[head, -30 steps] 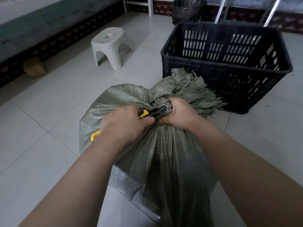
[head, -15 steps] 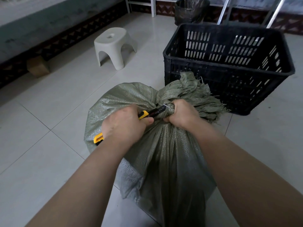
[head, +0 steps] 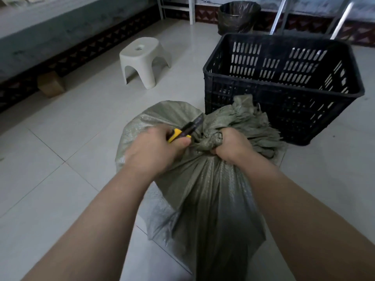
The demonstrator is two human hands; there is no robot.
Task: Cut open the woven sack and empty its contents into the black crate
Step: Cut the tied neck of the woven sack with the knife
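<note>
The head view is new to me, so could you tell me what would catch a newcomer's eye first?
The grey-green woven sack fills the centre foreground, its bunched neck gripped by the right hand. The left hand grips a yellow-and-black utility knife just left of that neck, tip angled away. The black crate stands right behind the sack, upper right.

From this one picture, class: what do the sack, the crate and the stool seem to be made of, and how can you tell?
Sack: likely woven plastic strips, slightly shiny; visible weave, frayed mouth. Crate: black moulded plastic, matte; slotted walls. Stool: white moulded plastic, smooth; seemingly one piece.
</note>
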